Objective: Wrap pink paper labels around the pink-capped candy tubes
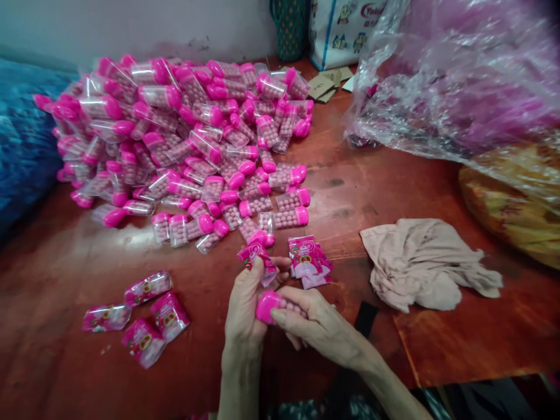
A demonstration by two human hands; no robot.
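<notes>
Now, done: four wrapped tubes (pixel 136 318) near left on counter (pixel 459 344).
Left: big bare pile (pixel 184 140), far.
Left hand (pixel 245 309): pinching wrapper (pixel 257 258).
Right hand (pixel 315 324): closed around pink-capped tube (pixel 270 305), near middle.

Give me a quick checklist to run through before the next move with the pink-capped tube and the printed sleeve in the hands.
1. Tube held: the right hand grips the pink-capped tube. Ok.
2. Sleeve held: the left hand pinches a printed sleeve at the fingers. Ok.
3. Sleeve mouth open: cannot tell, it is crumpled.
4. Cap seated on the tube: looks on; fit cannot tell.
5. Spare sleeves near: a small stack of sleeves lies beside the hands. Ok.
6. Supply near: the pile of unwrapped tubes lies just beyond the hands; wrapped tubes lie apart. Ok.
</notes>
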